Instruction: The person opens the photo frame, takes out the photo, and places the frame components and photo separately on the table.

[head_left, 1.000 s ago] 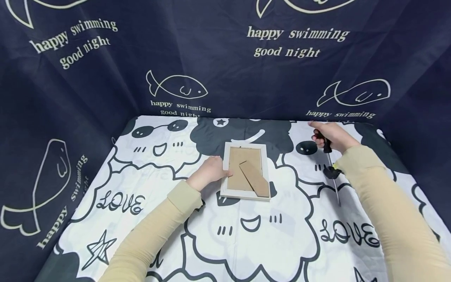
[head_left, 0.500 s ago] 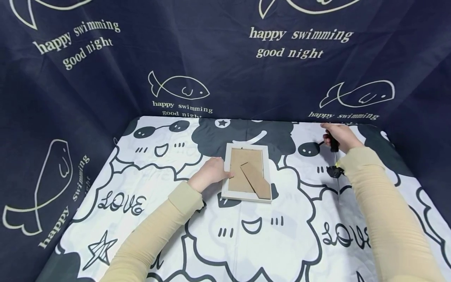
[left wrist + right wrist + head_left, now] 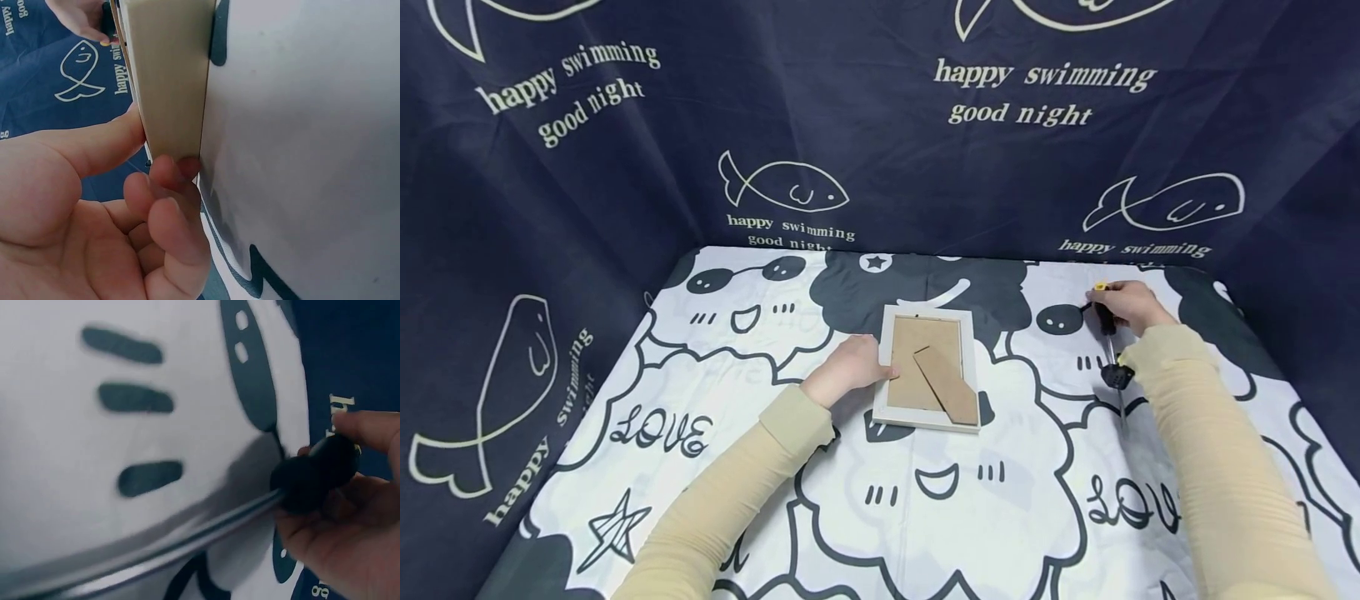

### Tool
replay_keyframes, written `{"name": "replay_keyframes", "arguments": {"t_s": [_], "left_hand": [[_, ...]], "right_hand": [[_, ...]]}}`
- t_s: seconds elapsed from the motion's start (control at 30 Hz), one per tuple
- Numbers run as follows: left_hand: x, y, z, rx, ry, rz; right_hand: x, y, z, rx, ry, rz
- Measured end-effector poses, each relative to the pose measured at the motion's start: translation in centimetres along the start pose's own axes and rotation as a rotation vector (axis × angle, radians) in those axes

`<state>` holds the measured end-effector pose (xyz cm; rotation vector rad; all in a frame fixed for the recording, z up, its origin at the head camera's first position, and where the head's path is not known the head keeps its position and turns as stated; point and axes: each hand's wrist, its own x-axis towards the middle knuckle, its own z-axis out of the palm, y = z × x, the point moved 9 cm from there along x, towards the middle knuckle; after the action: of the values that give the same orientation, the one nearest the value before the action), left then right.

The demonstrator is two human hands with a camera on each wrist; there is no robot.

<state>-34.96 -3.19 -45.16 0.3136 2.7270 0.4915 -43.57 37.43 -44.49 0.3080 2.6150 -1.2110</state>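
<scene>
A white picture frame (image 3: 901, 396) lies back side up in the head view, its brown backing board and slanted cardboard stand leg (image 3: 951, 387) showing. My left hand (image 3: 850, 367) pinches its left edge, thumb on the back face. In the left wrist view the curled fingertips (image 3: 169, 225) meet the frame's pale side (image 3: 172, 75). To the right, my right hand (image 3: 1138, 305) holds a screwdriver (image 3: 1105, 321) by its black handle, yellow end up. Its metal shaft (image 3: 181, 544) points down towards the cloth in the right wrist view.
A white cloth (image 3: 1000, 517) with dark cartoon prints covers the table. Dark blue curtains (image 3: 880, 125) with fish and lettering hang behind and at both sides. A black wrist camera (image 3: 1117, 375) sits under my right wrist.
My right hand has shifted right, then a little down, with the screwdriver; its thumb has moved and the yellow handle end now shows. My left hand stays on the picture frame.
</scene>
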Motion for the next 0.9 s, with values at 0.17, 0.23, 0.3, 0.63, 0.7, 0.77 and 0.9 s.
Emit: {"name": "replay_keyframes", "arguments": {"t_s": [0.17, 0.23, 0.3, 0.63, 0.7, 0.77, 0.9], "left_hand": [[0.1, 0.0, 0.1, -0.008, -0.01, -0.002], [0.1, -0.1, 0.1, -0.007, -0.009, -0.003], [0.1, -0.1, 0.1, -0.003, -0.008, -0.004], [0.0, 0.0, 0.3, -0.025, -0.02, -0.005], [-0.1, 0.0, 0.3, -0.02, -0.024, -0.007], [-0.1, 0.0, 0.2, -0.007, -0.025, -0.011], [-0.2, -0.1, 0.1, 0.011, -0.018, -0.011]], "right_hand": [[0.3, 0.2, -0.4, -0.188, 0.083, -0.078], [0.3, 0.4, -0.5, -0.259, 0.111, -0.101], [0.4, 0.7, -0.5, -0.296, 0.124, -0.1], [0.6, 1.4, -0.3, -0.357, 0.182, -0.068], [0.6, 1.3, -0.3, -0.355, 0.187, -0.076], [0.6, 1.2, -0.2, -0.35, 0.194, -0.094], [0.6, 0.9, -0.1, -0.355, 0.211, -0.132]]}}
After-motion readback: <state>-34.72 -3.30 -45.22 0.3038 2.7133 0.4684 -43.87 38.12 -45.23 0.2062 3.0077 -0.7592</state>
